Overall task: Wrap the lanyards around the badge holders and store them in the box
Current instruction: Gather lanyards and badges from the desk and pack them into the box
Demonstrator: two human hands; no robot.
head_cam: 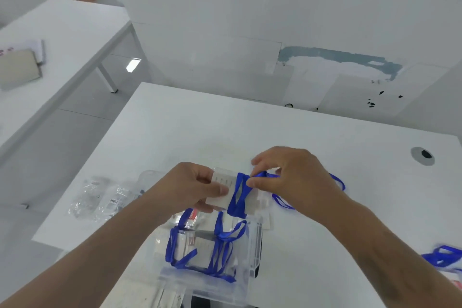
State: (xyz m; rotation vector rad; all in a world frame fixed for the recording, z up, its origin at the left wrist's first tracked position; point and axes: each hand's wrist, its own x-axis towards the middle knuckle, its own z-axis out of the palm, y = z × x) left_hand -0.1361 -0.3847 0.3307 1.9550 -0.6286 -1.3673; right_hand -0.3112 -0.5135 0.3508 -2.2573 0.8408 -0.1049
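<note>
From my remote seat, the wide white worktop (325, 145) carries everything: below both hands sits the clear plastic storage box (255, 245), already holding several badge holders bound in blue ribbon, and off beyond my left wrist lies a heap of crinkled clear plastic bags (100, 197). My left hand (197, 185) is closed in a pinch, thumb on top, on one end of the clear rectangular badge holder (222, 192), held above the box. My right hand (287, 175) is nearly closed too, fingertips nipping the blue fabric lanyard (238, 195), which crosses the holder in a couple of turns just beside my left thumb. The lanyard's loose tail trails behind my right wrist onto the worktop. Another blue lanyard bundle (445, 257) waits well off by my right forearm.

The risk, as I judge it: the turns look slack and crossed, so if my right hand eases its tension they could slide off the holder's smooth end. The trailing loop might snag under my wrist and jerk the wrap loose. A loosely finished bundle could also tangle with the ribbons already in the box.
</note>
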